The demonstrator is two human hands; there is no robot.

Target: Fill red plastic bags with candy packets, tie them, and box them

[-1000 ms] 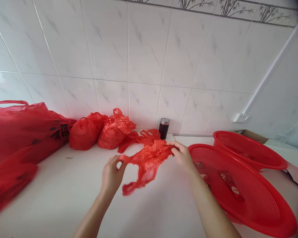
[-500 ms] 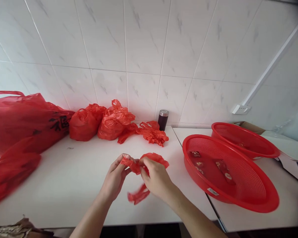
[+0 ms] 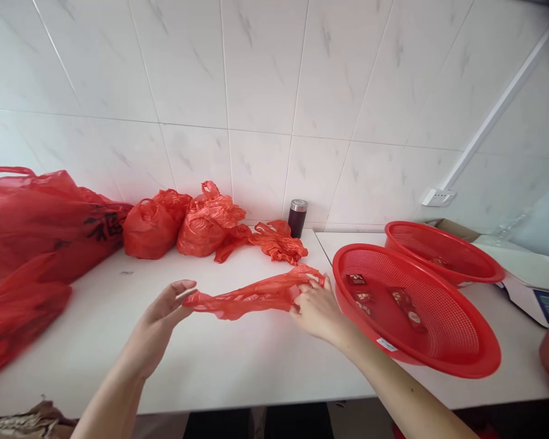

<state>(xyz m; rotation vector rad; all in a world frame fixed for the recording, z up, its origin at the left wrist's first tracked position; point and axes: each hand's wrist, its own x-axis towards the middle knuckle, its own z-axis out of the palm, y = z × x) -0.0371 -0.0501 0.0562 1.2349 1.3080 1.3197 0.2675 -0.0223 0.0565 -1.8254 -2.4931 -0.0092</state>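
Note:
Stretched out above the white table [image 3: 201, 372] is a thin red plastic bag [image 3: 251, 294]. Its left end is pinched by my left hand [image 3: 165, 314], thumb and fingers closing on the edge. The other end is gripped by my right hand [image 3: 318, 308], whose fingers curl over the film. My right hand is close to the left rim of the front red plastic basket [image 3: 439, 305]. A few small red packets [image 3: 405, 308] lie inside that basket. Behind the stretched bag lies a crumpled pile of red bags [image 3: 279, 242].
Filled red bags [image 3: 150, 228] stand along the tiled wall, with a large red bag [image 3: 41, 225] at far left. A dark flask [image 3: 297, 218] stands behind the pile. A second red basket [image 3: 443, 253] and a scale [image 3: 526, 299] are at right.
My hands have moved apart, left hand to the left and right hand to the right. Between them the bunched red bag is now drawn out long.

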